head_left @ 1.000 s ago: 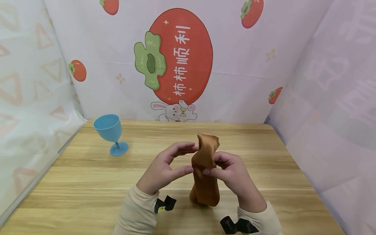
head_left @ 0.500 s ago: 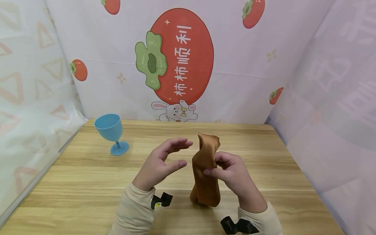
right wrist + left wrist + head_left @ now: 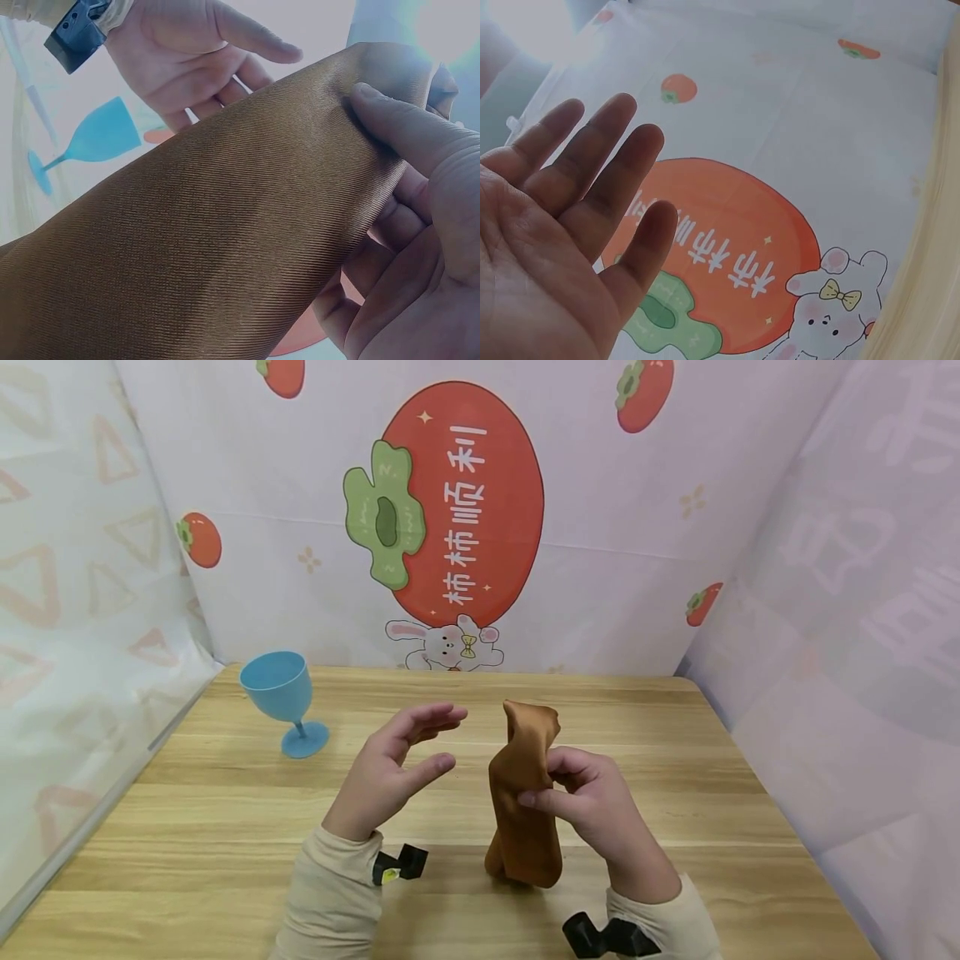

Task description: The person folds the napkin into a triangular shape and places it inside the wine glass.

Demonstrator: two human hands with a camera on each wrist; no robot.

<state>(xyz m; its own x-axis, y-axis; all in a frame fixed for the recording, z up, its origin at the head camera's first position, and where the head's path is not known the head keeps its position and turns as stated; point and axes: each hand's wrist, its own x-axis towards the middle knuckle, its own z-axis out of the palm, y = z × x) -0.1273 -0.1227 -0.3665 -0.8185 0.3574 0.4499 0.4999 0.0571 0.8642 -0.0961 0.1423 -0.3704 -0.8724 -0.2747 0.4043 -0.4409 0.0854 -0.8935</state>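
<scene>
A long folded piece of shiny brown cloth (image 3: 525, 843) stands upright right of centre in the head view, its narrow top bent over. My right hand (image 3: 596, 793) pinches its right side, thumb in front and fingers behind. The right wrist view has the ribbed brown cloth (image 3: 187, 225) up close, with the thumb of my right hand (image 3: 457, 202) pressing a dent near the upper end. My left hand (image 3: 386, 768) hovers to its left, fingers extended and thumb apart, touching nothing. In the left wrist view, the palm of that left hand (image 3: 547, 255) shows bare.
A blue plastic goblet (image 3: 277, 689) stands at the back left of the wooden table (image 3: 187, 827). Behind the table hangs a white backdrop (image 3: 300, 468) printed with persimmons and a rabbit. Pale patterned sheets enclose both sides.
My left hand has come away from the cloth and moved left. My right hand still holds the cloth in the same place.
</scene>
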